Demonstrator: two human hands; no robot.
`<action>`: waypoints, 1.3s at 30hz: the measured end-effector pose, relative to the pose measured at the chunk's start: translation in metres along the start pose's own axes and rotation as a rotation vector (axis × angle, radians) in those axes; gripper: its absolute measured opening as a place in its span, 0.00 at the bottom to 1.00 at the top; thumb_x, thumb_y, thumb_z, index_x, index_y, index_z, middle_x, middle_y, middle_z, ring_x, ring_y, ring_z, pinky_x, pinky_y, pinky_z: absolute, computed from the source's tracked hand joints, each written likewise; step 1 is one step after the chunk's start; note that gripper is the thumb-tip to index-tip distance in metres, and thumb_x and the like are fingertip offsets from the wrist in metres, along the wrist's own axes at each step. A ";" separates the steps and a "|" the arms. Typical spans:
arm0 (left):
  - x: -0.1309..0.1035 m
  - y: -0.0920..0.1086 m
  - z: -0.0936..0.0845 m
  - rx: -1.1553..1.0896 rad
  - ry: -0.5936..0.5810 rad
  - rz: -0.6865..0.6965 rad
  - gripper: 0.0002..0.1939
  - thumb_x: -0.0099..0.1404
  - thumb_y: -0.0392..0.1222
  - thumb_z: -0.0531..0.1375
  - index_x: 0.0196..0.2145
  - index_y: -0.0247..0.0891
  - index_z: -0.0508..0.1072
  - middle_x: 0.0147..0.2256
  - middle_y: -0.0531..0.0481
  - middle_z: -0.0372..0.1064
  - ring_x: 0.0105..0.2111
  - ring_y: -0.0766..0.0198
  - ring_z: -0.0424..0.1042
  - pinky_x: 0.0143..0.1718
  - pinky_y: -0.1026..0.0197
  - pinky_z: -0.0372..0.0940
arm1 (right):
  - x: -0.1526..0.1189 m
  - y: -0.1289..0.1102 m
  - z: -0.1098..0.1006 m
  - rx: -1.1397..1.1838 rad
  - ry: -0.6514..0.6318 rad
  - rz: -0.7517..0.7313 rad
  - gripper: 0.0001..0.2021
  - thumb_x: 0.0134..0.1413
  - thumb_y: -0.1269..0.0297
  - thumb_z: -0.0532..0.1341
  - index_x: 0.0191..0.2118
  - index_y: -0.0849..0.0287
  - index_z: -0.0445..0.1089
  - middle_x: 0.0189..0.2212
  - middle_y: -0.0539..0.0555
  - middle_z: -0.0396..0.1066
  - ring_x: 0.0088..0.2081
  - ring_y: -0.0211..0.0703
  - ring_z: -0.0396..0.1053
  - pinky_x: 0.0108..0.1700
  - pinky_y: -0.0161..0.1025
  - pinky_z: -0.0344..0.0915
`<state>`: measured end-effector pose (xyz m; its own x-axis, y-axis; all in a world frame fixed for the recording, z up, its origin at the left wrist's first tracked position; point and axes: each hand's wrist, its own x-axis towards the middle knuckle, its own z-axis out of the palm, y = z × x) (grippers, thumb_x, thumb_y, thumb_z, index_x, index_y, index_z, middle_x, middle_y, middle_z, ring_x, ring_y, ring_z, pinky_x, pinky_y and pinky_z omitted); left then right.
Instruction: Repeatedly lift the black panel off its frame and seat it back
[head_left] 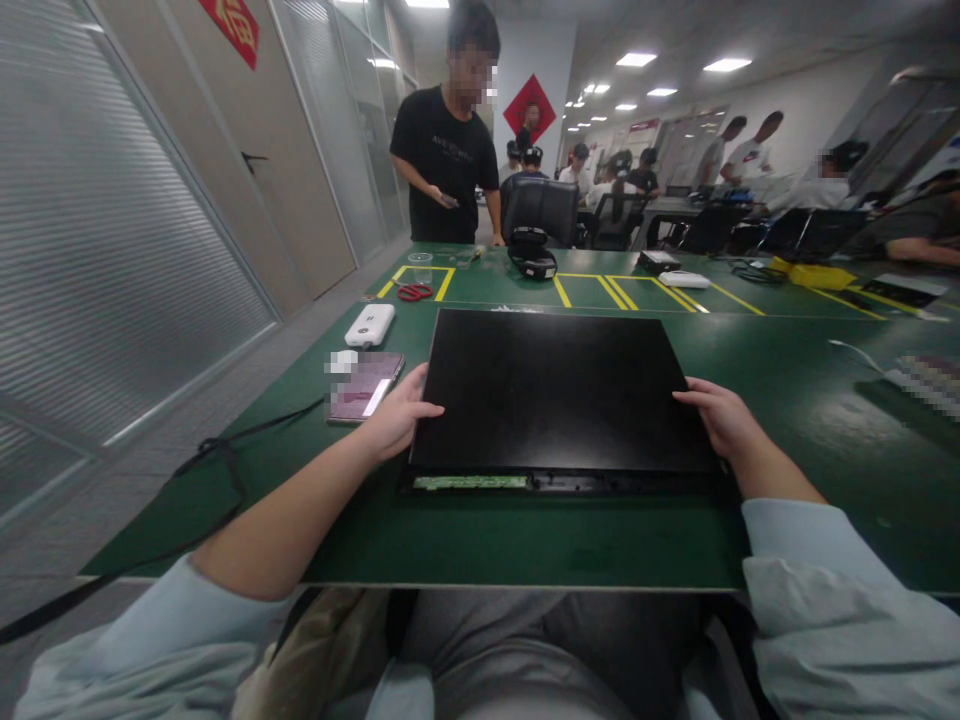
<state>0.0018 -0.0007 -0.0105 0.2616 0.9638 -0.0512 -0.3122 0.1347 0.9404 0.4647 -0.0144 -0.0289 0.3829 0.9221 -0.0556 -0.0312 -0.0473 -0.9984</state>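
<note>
A black display panel (pixel 555 390) is held between my two hands, over the green table. Along its near edge runs a dark strip with a green circuit board (pixel 471 483) at the left. My left hand (pixel 401 413) grips the panel's left edge, thumb on top and fingers mostly hidden beneath. On the opposite edge, my right hand (pixel 716 412) holds in the same way, its thumb over the screen face. Whether the panel's underside touches the table cannot be made out.
Left of the panel lie a phone (pixel 365 387), a white power bank (pixel 370 325) and a black strap (pixel 217 450). Red-handled scissors (pixel 415 292) and a black case (pixel 532 254) are farther back on the green table (pixel 570 550). A person (pixel 450 165) stands across it.
</note>
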 end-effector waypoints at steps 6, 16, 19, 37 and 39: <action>0.001 0.000 0.000 -0.002 0.025 -0.019 0.40 0.46 0.22 0.66 0.56 0.45 0.68 0.54 0.48 0.75 0.57 0.49 0.73 0.60 0.45 0.66 | 0.001 0.002 -0.001 -0.010 0.003 -0.011 0.13 0.32 0.68 0.69 0.32 0.52 0.77 0.30 0.52 0.79 0.37 0.53 0.78 0.43 0.48 0.75; -0.001 0.002 0.002 0.001 0.036 -0.026 0.40 0.45 0.22 0.65 0.56 0.44 0.69 0.54 0.48 0.75 0.58 0.47 0.72 0.61 0.44 0.66 | 0.001 -0.001 0.000 0.012 0.005 0.007 0.13 0.32 0.70 0.69 0.31 0.53 0.78 0.30 0.52 0.79 0.36 0.51 0.78 0.40 0.45 0.74; 0.000 0.001 0.001 0.005 0.034 -0.020 0.40 0.46 0.22 0.66 0.56 0.44 0.69 0.55 0.47 0.75 0.58 0.47 0.71 0.61 0.44 0.65 | 0.000 -0.001 -0.001 0.017 0.001 0.022 0.13 0.32 0.70 0.69 0.32 0.53 0.78 0.30 0.52 0.80 0.34 0.50 0.78 0.38 0.45 0.74; 0.000 -0.001 0.000 -0.002 0.009 -0.029 0.41 0.47 0.22 0.66 0.58 0.45 0.66 0.55 0.48 0.74 0.57 0.47 0.73 0.59 0.42 0.67 | 0.003 0.002 -0.003 0.026 0.006 0.026 0.14 0.31 0.70 0.70 0.32 0.54 0.78 0.30 0.52 0.80 0.35 0.50 0.78 0.38 0.43 0.74; 0.000 0.000 0.000 0.006 0.010 -0.033 0.42 0.46 0.23 0.66 0.58 0.45 0.65 0.54 0.48 0.74 0.56 0.47 0.73 0.58 0.43 0.68 | 0.002 0.002 -0.002 0.022 0.009 0.028 0.15 0.31 0.70 0.69 0.33 0.54 0.78 0.30 0.52 0.80 0.34 0.50 0.78 0.38 0.44 0.74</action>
<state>0.0021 -0.0012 -0.0106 0.2625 0.9612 -0.0850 -0.2985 0.1647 0.9401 0.4677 -0.0134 -0.0307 0.3898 0.9171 -0.0833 -0.0626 -0.0639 -0.9960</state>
